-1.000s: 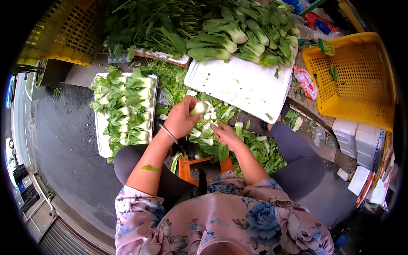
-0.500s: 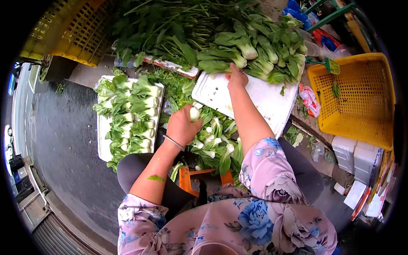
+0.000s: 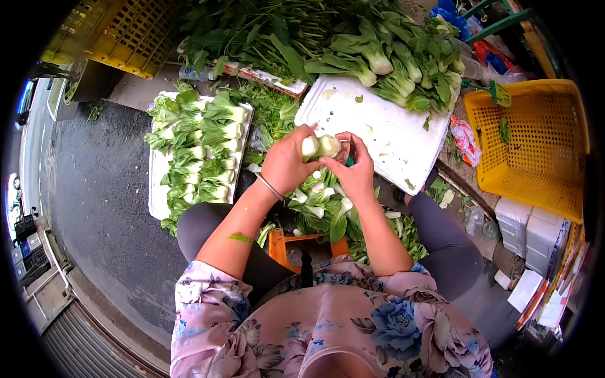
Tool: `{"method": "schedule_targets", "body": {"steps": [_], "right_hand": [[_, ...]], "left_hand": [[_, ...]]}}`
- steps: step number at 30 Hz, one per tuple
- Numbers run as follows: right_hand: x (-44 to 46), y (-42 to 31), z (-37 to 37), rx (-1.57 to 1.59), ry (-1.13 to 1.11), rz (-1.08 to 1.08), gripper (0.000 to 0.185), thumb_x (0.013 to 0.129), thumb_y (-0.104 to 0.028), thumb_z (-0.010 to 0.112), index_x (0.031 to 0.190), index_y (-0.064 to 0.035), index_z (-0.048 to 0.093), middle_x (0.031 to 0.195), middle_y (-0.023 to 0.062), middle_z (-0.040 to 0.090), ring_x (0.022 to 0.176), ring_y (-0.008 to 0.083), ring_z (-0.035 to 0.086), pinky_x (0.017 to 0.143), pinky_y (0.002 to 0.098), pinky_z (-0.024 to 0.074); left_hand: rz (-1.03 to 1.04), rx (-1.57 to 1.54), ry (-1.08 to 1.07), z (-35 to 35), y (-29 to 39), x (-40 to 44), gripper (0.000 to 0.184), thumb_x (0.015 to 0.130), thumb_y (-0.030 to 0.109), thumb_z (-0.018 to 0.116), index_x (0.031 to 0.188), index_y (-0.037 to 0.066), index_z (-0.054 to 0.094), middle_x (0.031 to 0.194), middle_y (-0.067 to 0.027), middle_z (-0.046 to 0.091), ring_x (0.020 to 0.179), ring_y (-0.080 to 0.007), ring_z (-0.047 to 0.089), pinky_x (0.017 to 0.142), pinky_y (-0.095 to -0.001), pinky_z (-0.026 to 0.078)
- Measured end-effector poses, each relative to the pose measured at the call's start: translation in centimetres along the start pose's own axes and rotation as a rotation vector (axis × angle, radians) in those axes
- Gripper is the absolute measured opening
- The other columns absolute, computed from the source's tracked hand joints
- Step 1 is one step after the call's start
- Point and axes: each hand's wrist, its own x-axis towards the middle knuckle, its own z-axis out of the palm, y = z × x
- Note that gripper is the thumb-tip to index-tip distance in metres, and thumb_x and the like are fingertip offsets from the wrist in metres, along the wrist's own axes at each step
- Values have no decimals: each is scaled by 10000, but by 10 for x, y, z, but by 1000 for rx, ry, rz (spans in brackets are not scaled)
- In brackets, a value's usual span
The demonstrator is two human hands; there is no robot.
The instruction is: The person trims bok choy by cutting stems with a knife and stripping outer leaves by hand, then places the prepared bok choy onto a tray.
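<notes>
Two pale bok choy bases [image 3: 329, 146] show side by side above the middle of my lap. My left hand [image 3: 287, 162] is closed around them from the left, its fingers hiding the leaves. My right hand [image 3: 357, 173] meets the bases from the right, thumb and fingers pinched at the cut end. Something small and green [image 3: 350, 162] shows by the right fingers; its kind is unclear. Below both hands lies a pile of loose bok choy [image 3: 318, 205]. A white foam tray [image 3: 384, 142] lies just beyond, with a heap of bok choy [image 3: 403, 69] at its far end.
To the left, a second white tray [image 3: 158, 189] holds rows of bok choy [image 3: 211, 142]. Long-stemmed greens [image 3: 265, 38] are piled at the back. A yellow basket [image 3: 529, 179] stands at right, more yellow crates [image 3: 135, 41] at upper left. An orange stool [image 3: 282, 249] is between my legs.
My right hand has come back from the bok choy heap and joined my left hand. Two bases now show at the left hand, where one showed before. The view has shifted slightly.
</notes>
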Motion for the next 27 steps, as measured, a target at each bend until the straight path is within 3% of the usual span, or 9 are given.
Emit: {"method": "schedule_targets", "body": {"steps": [1,3,4,7,11,16,21,25,27], "right_hand": [[-5,-5,-3,-2,3,-2,469,692,-47,725,1102,-29,497,839,19,571,694,59,509,628,196,444],[-11,-18,-12,92,-69,154,517,739,-98,705,1196,-40,472,837,21,562,681,61,495,637,196,429],[-13,-19,-17,27,-108,116,559,810,-180,643,1287,-27,395,823,14,550,666,70,481,648,200,407],[-25,-31,-15,127,-164,170,579,858,-229,577,1320,13,325,773,7,537,657,75,464,653,199,388],[-28,-27,-3,-47,-196,63,648,872,-261,551,1335,64,235,761,31,541,715,73,483,678,197,384],[-26,-21,3,-134,-152,25,583,865,-252,561,1300,57,326,788,67,594,740,86,525,693,217,412],[-23,-16,-2,-166,-147,28,486,848,-262,584,1230,13,460,938,122,637,845,103,563,760,234,429],[-27,-8,0,-204,-77,41,415,842,-212,598,1180,13,511,1005,115,630,904,107,562,809,244,430],[-30,0,-3,-115,-90,127,401,848,-203,590,1178,12,515,970,91,630,850,95,559,763,228,434]], "left_hand": [[4,-1,-1,-1,1,-1,417,604,51,758,914,46,480,999,-131,608,818,-269,603,728,-309,477],[-169,-185,-92,-5,1,-2,432,595,55,783,909,62,487,853,-47,595,739,-131,548,691,-262,466],[-170,-228,-45,-4,1,-3,435,581,60,799,891,72,494,768,10,538,722,-68,468,675,-240,450],[-170,-208,-22,-5,6,-5,417,582,53,793,877,64,498,780,0,554,726,-77,487,677,-246,453],[-124,-175,-11,-5,7,-6,382,597,48,778,862,60,502,773,-3,552,725,-74,485,678,-232,447],[-109,-181,-15,-8,1,-8,380,605,70,785,860,60,502,757,-4,541,718,-68,475,664,-228,441],[-168,-225,-83,-13,-1,-11,386,602,62,792,849,57,494,752,8,530,707,-60,457,640,-229,434],[-182,-251,-111,-13,-9,-13,389,599,49,791,852,63,495,751,13,529,701,-62,454,634,-226,430],[-194,-228,-147,-12,-11,-13,398,589,61,797,849,65,495,738,8,528,686,-76,458,631,-241,430]]}}
